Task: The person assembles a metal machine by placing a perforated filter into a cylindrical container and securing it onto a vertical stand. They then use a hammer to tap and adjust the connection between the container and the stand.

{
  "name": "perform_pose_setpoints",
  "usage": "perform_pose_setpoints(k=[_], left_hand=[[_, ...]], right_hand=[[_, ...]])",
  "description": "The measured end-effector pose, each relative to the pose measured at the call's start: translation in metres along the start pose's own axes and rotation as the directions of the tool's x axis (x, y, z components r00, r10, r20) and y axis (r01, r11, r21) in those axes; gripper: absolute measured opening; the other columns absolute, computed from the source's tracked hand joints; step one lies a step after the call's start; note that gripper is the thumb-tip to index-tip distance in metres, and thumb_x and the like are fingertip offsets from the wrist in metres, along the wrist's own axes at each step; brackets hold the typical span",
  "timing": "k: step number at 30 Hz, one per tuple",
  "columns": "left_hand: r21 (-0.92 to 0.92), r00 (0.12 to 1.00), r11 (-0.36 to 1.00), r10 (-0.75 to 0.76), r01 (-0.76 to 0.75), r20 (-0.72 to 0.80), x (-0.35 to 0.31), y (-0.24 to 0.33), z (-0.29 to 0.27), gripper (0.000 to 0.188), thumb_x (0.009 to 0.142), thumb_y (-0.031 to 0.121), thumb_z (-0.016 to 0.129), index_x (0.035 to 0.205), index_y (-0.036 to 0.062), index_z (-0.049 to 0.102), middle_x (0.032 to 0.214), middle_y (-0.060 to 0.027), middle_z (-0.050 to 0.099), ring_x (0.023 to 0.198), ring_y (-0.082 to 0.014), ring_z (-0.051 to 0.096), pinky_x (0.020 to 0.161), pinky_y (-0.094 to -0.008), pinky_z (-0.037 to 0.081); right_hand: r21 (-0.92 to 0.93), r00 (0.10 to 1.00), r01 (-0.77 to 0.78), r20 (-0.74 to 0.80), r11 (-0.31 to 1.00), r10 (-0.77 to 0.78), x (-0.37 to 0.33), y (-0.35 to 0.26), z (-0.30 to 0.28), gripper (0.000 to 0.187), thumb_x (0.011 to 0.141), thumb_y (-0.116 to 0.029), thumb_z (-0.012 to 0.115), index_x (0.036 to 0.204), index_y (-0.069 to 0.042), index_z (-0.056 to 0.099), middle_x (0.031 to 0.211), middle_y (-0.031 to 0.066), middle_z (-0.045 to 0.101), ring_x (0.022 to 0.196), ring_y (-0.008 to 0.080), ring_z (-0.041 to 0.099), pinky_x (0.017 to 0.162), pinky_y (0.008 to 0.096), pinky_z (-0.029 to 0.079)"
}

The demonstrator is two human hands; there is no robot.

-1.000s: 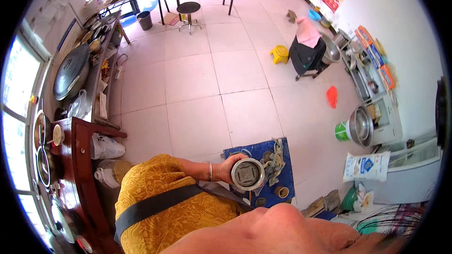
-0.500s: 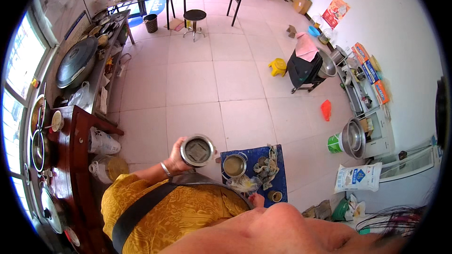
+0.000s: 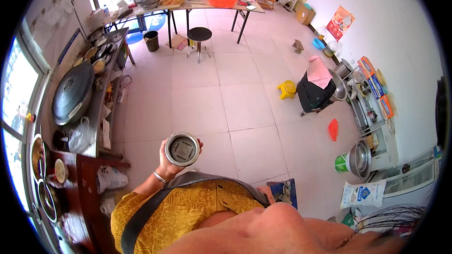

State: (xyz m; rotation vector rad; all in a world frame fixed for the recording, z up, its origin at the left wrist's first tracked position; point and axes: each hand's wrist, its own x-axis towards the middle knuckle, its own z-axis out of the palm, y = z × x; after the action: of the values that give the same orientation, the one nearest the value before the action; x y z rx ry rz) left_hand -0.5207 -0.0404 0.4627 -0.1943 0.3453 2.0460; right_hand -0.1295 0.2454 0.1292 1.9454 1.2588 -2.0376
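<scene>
In the head view, I see the person's left hand (image 3: pixel 166 164) wrapped around a round metal container (image 3: pixel 182 149), held up before the chest. The right hand (image 3: pixel 267 193), mostly hidden, is beside a blue table (image 3: pixel 293 194); I cannot tell its grip.

Free room over the tiled floor (image 3: pixel 249 103) beyond the left hand (image 3: pixel 168 167) (dark-red cabinet (image 3: pixel 88 178) an obstacle leftward)
</scene>
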Motion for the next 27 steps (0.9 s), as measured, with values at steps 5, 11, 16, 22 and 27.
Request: perform_pose_setpoints(k=[5, 11, 16, 22, 27], left_hand=[[0.019, 0.998, 0.999, 0.05, -0.05, -0.033, 0.071, 0.08, 0.02, 0.061, 0.082, 0.043, 0.038, 0.112, -0.0085, 0.053, 0.112, -0.0219, 0.055, 0.108, -0.0355, 0.051, 0.097, -0.0459, 0.042], [0.007, 0.997, 0.997, 0.074, -0.075, 0.005, 0.207, 0.124, 0.026, 0.068, 0.087, 0.05, 0.031, 0.12, -0.0074, 0.048, 0.12, -0.0231, 0.051, 0.114, -0.0365, 0.048, 0.1, -0.0468, 0.038], [-0.026, 0.998, 0.999, 0.03, -0.028, 0.056, 0.353, 0.143, 0.048, 0.07, 0.09, 0.052, 0.028, 0.122, -0.0071, 0.046, 0.122, -0.0237, 0.05, 0.116, -0.0369, 0.047, 0.102, -0.0471, 0.036], [-0.014, 0.982, 0.983, 0.182, -0.183, -0.056, 0.48, 0.192, 0.105, 0.069, 0.086, 0.051, 0.037, 0.121, -0.0061, 0.047, 0.12, -0.0243, 0.051, 0.115, -0.039, 0.047, 0.102, -0.0491, 0.036], [0.018, 0.963, 0.963, 0.268, -0.268, -0.028, 0.587, 0.242, 0.13, 0.072, 0.083, 0.055, 0.04, 0.123, -0.0049, 0.047, 0.123, -0.0242, 0.049, 0.117, -0.0388, 0.046, 0.103, -0.0495, 0.034]], right_hand=[[-0.199, 0.999, -0.039, -0.002, 0.979, 0.04, 0.013, -0.076, 0.059, 0.01, 0.075, -0.011, 0.058, 0.069, -0.004, 0.062, 0.062, 0.0091, 0.06, 0.053, 0.0205, 0.057, 0.047, 0.0346, 0.045], [-0.432, 0.996, -0.08, 0.002, 0.898, 0.089, 0.075, -0.163, 0.097, 0.009, 0.069, -0.012, 0.06, 0.064, -0.006, 0.064, 0.062, 0.0097, 0.062, 0.056, 0.0218, 0.06, 0.051, 0.0359, 0.047], [-0.67, 0.998, -0.068, -0.033, 0.739, 0.061, 0.165, -0.255, 0.088, 0.008, 0.064, -0.013, 0.062, 0.06, -0.008, 0.065, 0.062, 0.0102, 0.063, 0.058, 0.023, 0.062, 0.053, 0.037, 0.048], [-0.915, 0.854, 0.401, 0.385, -0.027, -0.351, 0.324, -0.531, 0.167, 0.015, 0.063, -0.017, 0.061, 0.051, -0.009, 0.064, 0.06, 0.0113, 0.063, 0.056, 0.0261, 0.062, 0.055, 0.0385, 0.049], [-0.518, 0.77, 0.637, 0.382, 0.571, -0.511, 0.355, -0.78, 0.304, 0.026, 0.081, -0.017, 0.052, 0.059, -0.004, 0.058, 0.048, 0.0053, 0.054, 0.041, 0.0142, 0.05, 0.04, 0.0291, 0.04]])
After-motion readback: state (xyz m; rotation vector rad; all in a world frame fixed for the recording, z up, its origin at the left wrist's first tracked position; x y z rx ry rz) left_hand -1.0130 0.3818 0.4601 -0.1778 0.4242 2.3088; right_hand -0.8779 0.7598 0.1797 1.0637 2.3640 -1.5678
